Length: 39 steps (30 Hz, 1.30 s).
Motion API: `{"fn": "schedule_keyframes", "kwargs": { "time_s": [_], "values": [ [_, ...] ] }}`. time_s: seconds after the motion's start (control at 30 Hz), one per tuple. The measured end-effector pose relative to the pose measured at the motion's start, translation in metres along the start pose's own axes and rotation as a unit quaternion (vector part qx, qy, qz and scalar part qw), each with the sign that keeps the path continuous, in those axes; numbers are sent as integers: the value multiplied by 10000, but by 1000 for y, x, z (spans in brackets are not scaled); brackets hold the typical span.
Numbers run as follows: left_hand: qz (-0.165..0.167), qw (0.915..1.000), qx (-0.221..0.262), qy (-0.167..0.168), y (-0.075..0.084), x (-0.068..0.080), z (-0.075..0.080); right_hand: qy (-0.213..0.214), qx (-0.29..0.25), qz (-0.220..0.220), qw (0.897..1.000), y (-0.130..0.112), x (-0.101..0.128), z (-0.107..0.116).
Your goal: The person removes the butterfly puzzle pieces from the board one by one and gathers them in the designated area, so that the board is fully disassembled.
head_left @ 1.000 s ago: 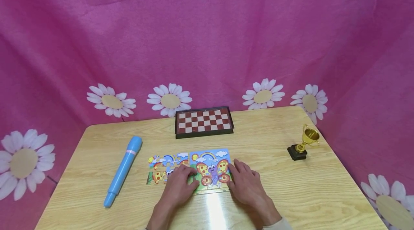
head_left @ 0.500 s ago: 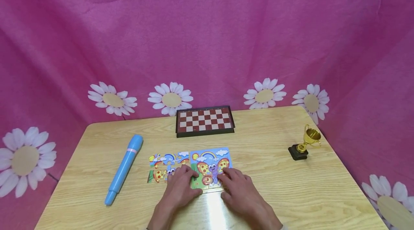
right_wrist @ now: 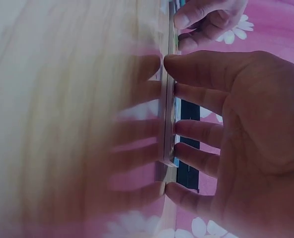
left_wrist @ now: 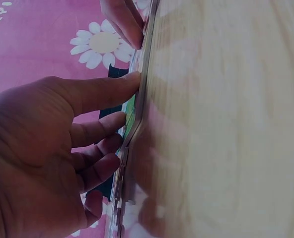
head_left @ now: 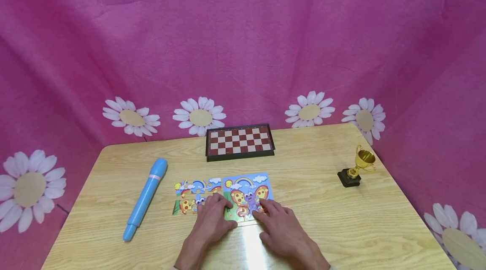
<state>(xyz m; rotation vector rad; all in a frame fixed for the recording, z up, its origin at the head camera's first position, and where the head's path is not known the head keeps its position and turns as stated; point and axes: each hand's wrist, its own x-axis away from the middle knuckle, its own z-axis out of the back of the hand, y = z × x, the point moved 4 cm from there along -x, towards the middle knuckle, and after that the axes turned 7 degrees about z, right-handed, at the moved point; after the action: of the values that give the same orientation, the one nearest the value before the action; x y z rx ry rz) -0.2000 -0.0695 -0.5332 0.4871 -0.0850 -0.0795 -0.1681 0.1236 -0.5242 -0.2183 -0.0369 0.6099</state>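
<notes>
A flat butterfly jigsaw puzzle (head_left: 238, 197) lies assembled in front of me, with a purple butterfly, a sun and a rainbow on it. My left hand (head_left: 210, 220) rests at its left side; in the left wrist view the thumb touches the near edge and the fingers bend loosely over the green part. On the lower right of the picture, fingertips of my right hand (head_left: 282, 227) touch the surface and cover that corner. The right wrist view shows those fingers fairly straight. Several puzzle pieces (head_left: 185, 206) with a similar picture lie just left, partly behind my left hand.
A black-framed checkered board (head_left: 240, 141) sits behind the puzzle. At left lies a blue stick-like object (head_left: 144, 200) with a pink band. A gold trophy cup (head_left: 363, 160) on a black base stands at right. Pink flowered cloth (head_left: 243, 50) surrounds the wooden table (head_left: 322, 156).
My right hand has moved left from the puzzle's right edge onto its lower right part. The left hand has hardly moved; its thumb shifted slightly along the near edge.
</notes>
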Motion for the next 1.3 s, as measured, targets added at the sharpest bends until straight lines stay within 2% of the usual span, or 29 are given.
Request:
{"fn": "schedule_keyframes", "kwargs": {
  "time_s": [0.43,0.57,0.73,1.03,1.3],
  "values": [
    [9,10000,34,53,0,-1,-1,-66,81,-76,9999,-2,0,0],
    [-52,9998,52,178,-1,-1,-2,-140,29,-117,9998,-2,1,0],
    [-65,9990,332,308,-2,-1,-2,-119,24,-108,9999,-2,1,-1],
    [153,9948,986,202,-2,3,7,-53,53,-98,9999,-2,1,0],
    [616,9908,1200,89,-15,6,17,-70,-45,-160,9998,-3,1,1]
  ]
}}
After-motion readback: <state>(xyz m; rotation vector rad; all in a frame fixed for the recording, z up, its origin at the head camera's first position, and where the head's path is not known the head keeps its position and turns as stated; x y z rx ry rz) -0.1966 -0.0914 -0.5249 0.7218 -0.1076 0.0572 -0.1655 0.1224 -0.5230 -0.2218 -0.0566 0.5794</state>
